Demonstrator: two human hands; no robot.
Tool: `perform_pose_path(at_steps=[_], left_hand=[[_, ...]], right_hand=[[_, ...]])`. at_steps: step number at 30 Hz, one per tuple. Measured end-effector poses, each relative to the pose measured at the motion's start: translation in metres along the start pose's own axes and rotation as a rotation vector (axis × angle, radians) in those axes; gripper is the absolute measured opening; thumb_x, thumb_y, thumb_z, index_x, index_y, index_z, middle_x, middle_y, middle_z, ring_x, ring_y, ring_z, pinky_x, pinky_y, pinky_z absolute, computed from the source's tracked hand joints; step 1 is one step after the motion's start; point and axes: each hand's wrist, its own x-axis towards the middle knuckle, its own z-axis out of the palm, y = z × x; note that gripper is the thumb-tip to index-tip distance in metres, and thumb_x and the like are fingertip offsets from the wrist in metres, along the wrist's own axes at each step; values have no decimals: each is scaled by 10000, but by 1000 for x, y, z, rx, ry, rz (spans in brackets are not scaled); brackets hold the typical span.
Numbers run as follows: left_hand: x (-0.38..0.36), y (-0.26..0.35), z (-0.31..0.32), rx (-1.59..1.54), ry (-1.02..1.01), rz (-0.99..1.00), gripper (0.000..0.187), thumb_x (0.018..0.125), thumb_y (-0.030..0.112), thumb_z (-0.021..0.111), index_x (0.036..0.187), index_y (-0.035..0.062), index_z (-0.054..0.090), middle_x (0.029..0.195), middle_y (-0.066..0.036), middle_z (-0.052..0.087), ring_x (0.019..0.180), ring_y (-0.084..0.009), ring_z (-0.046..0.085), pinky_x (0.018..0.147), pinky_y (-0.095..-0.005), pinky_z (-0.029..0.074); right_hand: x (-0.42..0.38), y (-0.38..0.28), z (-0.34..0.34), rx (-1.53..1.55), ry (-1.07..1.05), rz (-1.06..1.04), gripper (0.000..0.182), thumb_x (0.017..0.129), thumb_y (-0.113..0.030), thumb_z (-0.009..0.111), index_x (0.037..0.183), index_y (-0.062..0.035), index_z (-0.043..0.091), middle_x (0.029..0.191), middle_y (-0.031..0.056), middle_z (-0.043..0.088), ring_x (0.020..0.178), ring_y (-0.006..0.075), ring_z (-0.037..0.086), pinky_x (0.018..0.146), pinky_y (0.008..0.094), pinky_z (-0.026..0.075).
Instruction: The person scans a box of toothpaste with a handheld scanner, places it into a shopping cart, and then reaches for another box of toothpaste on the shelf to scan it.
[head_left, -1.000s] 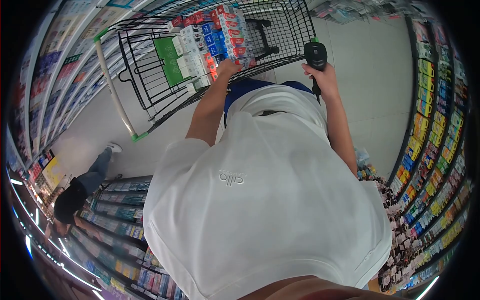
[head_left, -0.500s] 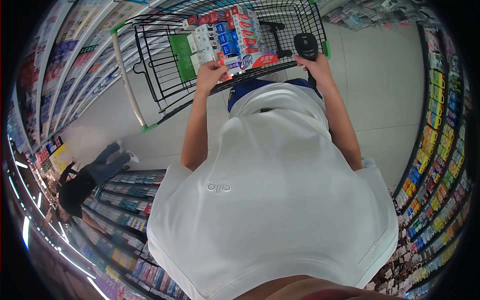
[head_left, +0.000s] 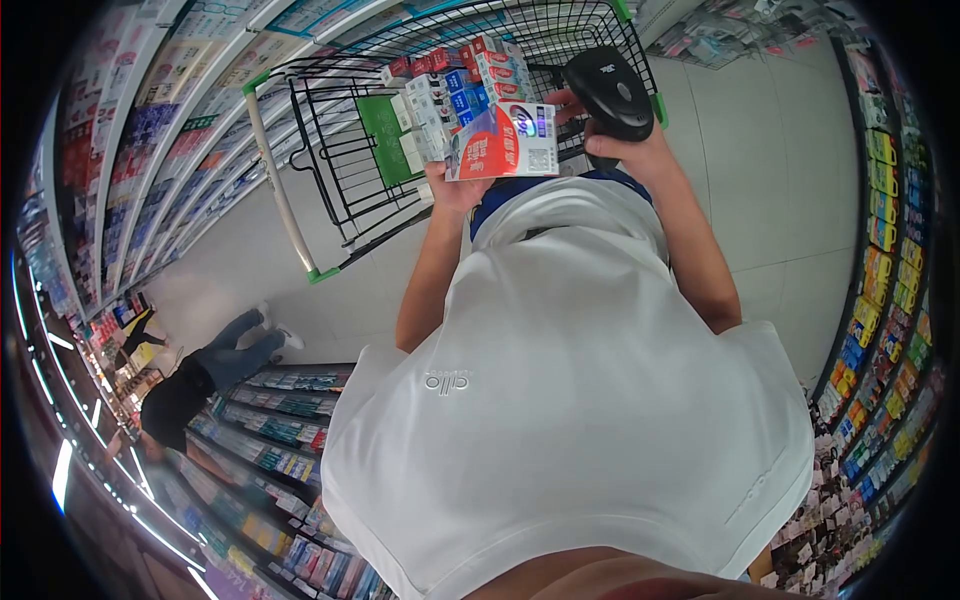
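A: Held what in the left grip (head_left: 457, 190)?

B: Held a red-and-white toothpaste box (head_left: 498, 145), closed on at the near left corner, printed face turned up. Saw "360" on it, upside down, plus a square code near the right end.

A: And in the right grip (head_left: 642, 152)?

B: Kept closed around the handle of a black handheld scanner (head_left: 610, 93), broad head pointing away from the body. Glimpsed fingertips close to the right edge of the toothpaste box, but could not tell if touching.

A: Found what beyond the left grip?

B: Found small cartons (head_left: 465, 95), red, white and blue, stacked inside a black wire shopping cart (head_left: 658, 108), just past the toothpaste box. Spotted a green panel (head_left: 377, 130) to the left of the stack, and a pale handle bar (head_left: 280, 185) well left of the left grip.

A: Noticed anything farther out?

B: Saw shelves (head_left: 190, 90) of packaged goods well left of the left grip and hanging packets (head_left: 872, 270) well right of the right grip. Made out a person (head_left: 185, 395) in a black top and jeans, back and well left of the left grip, beside low racks (head_left: 285, 425).
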Motion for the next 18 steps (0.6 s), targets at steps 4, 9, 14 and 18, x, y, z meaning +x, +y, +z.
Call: perform_pose_path(at_steps=[4,9,14,18], left_hand=[[7,-8,-13,-135,-98,-75,775,656,393,603,1337,67,428,1208,-134,576,852,-229,592,604,-330,469],[11,-5,-15,114,-37,-142,712,658,406,616,1264,50,505,1048,-128,589,749,-220,559,535,-308,417],[14,-7,-28,155,-43,-200,716,666,370,622,1282,33,482,1095,-161,594,845,-259,583,608,-320,446],[11,-11,-26,294,-17,-277,733,660,351,638,1303,47,461,1114,-148,585,933,-276,587,657,-322,467]], right_hand=[[-12,17,-11,-52,-71,124,476,593,-17,834,1010,-49,608,767,11,610,700,92,577,606,257,463],[-11,25,-15,-185,46,64,544,648,131,737,1132,-34,550,893,65,602,751,149,586,632,280,482],[-1,29,-9,-163,146,-11,524,661,129,737,1126,-32,555,933,56,618,790,159,614,692,292,509],[4,30,-1,-19,230,-35,546,668,133,731,1158,-32,556,1025,73,634,885,175,631,777,311,521]])
